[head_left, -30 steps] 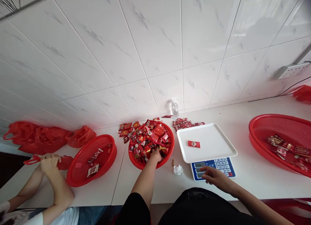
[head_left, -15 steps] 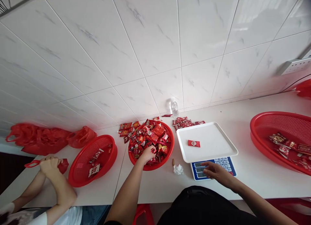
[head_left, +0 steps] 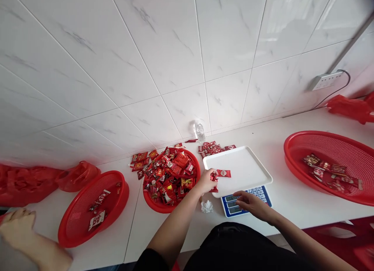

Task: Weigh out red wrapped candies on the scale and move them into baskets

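My left hand [head_left: 207,181] is closed on small red candy packets at the left edge of the white tray [head_left: 251,179]. One red packet [head_left: 224,173] lies on the tray beside my fingertips. The tray sits on a blue-and-white scale [head_left: 229,212] with a keypad and displays. Over the scale's front panel hovers my right hand [head_left: 251,204], fingers apart and holding nothing. Left of my left hand stands a red basket [head_left: 152,204] heaped with red candy packets [head_left: 172,171].
Loose packets [head_left: 140,161] and a clear bottle [head_left: 200,132] are near the wall. Crumpled tissue [head_left: 207,206] lies before the scale. Red baskets stand at left [head_left: 68,224] and right [head_left: 295,165]. Another person's hand [head_left: 19,224] is far left.
My left hand has moved right from the heaped basket to the tray, with red packets in it. My right hand stays over the scale. The view has turned right.
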`<state>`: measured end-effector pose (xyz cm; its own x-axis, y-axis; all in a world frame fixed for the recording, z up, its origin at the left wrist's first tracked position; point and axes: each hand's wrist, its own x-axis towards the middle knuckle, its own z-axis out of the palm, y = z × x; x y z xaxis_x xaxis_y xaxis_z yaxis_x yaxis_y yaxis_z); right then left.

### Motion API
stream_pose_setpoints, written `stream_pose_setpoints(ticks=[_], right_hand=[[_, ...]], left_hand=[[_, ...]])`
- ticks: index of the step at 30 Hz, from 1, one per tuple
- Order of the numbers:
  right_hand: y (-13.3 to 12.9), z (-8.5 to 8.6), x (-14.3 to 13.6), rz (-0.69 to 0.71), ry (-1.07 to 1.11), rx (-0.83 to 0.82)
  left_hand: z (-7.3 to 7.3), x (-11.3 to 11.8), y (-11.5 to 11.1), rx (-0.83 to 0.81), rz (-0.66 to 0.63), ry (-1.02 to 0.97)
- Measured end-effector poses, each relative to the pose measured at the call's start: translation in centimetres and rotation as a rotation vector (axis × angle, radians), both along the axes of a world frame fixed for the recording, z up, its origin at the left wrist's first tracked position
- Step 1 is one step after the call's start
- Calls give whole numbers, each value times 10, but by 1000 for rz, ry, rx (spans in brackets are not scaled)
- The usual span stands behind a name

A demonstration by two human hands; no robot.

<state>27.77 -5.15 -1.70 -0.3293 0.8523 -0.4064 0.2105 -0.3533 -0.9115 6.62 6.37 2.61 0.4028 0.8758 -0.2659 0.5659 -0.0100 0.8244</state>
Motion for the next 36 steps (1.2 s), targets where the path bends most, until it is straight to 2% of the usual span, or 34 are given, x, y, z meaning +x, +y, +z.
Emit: stream_pose_setpoints(ticks=[2,4,10,13,15,18,21,23,25,28,31,33,36], right_hand=[[-2,-3,5,-23,-3,-2],[-5,-6,10,-50,0,-11],[-8,-10,11,-77,-23,-13],[-3,-6,6,-43,-78,41],[4,-2,2,-36,-172,124],[23,1,-6,-35,-406,378],[45,0,-17,41,-626,575],[56,-3,-23,139,-711,562],[60,-5,-28,218,-740,526],[53,-8,-31,194,-702,572],[37,-12,-26,111,-624,634],[26,-14,-20,89,-587,612],[14,-16,-11,76,-574,535]], left_hand=[[-10,11,3,17,-10,40],[-15,12,6,6,-11,47],[-26,-6,6,11,-3,-6],[-32,-11,0,103,42,2],[-37,-11,-7,179,69,7],[-43,-10,-16,232,35,-4],[-46,-14,-21,259,25,-26],[-46,-28,-21,296,106,-19],[-46,-56,-20,331,215,75],[-46,-115,-22,289,316,410],[-50,-166,-27,112,355,777],[-53,-183,-29,10,340,889],[-57,-180,-24,-104,235,865]])
